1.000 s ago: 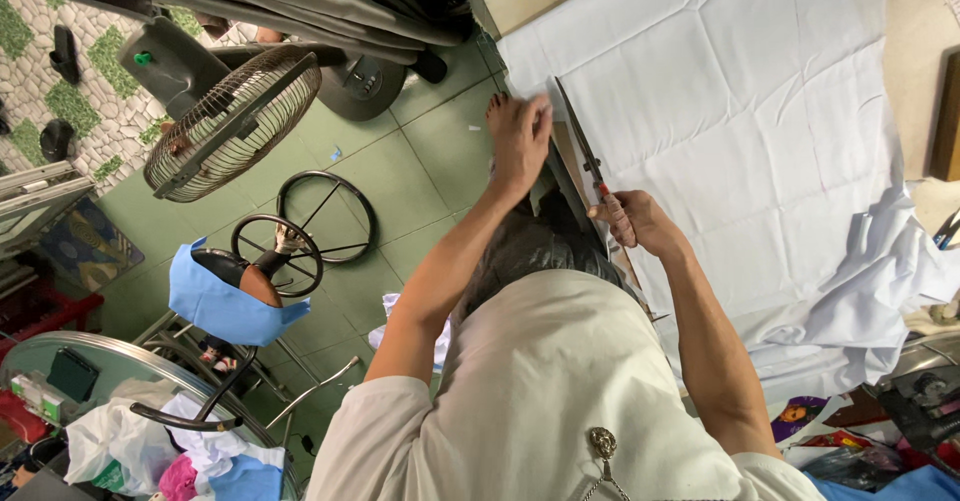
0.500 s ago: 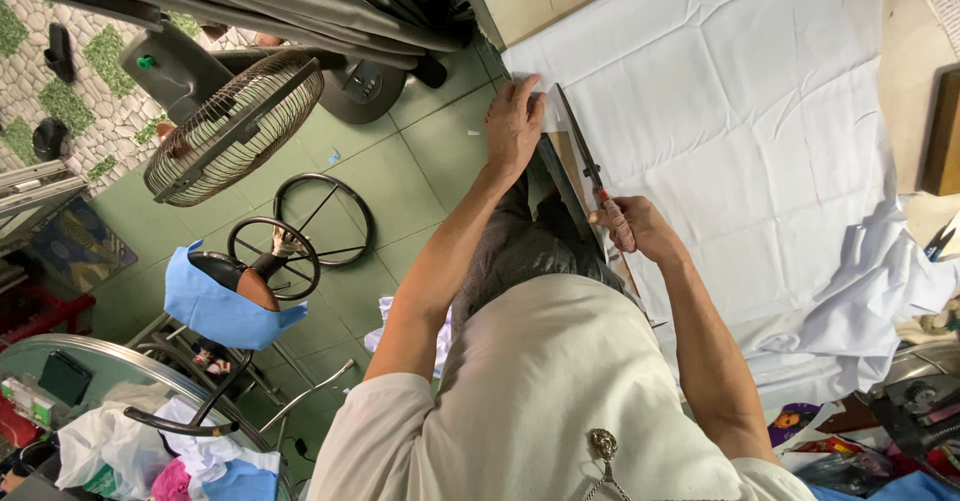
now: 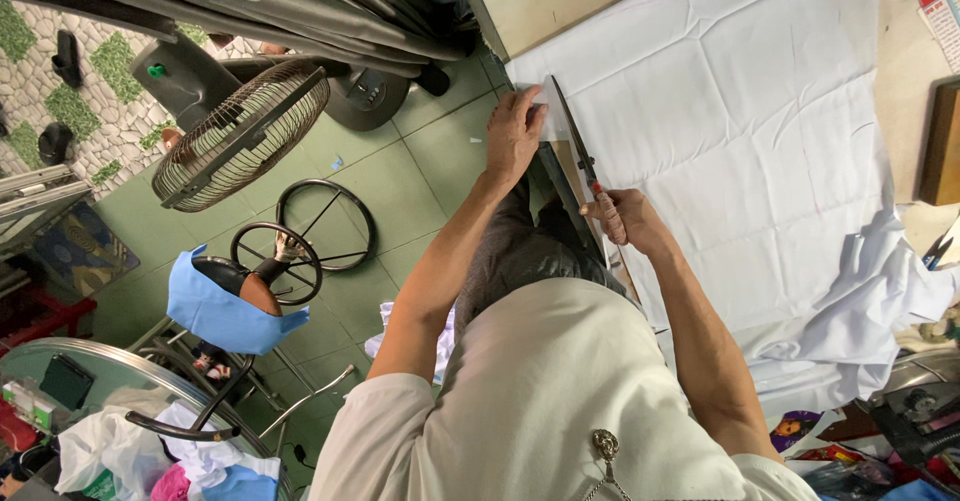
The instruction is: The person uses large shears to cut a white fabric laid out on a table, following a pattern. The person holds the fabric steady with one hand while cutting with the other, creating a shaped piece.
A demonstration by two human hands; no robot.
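A large white cloth (image 3: 760,131) lies spread over a work table (image 3: 560,1). My left hand (image 3: 515,133) pinches a narrow strip of the cloth at the table's near edge. My right hand (image 3: 625,223) grips long scissors (image 3: 575,141) by their reddish handles. The dark blades point away from me along that edge, and their tip is right beside my left fingers. The lower part of the cloth hangs bunched off the table at the right (image 3: 860,311).
A standing fan (image 3: 240,136) and its round base (image 3: 365,96) stand on the green tiled floor at left. Below them are a metal ring frame (image 3: 325,223), a chair with a blue cover (image 3: 225,311) and a round metal table (image 3: 90,381) with bags. Clutter fills the lower right corner.
My left hand has shifted a little further along the cloth edge, and the scissors with my right hand have followed it forward.
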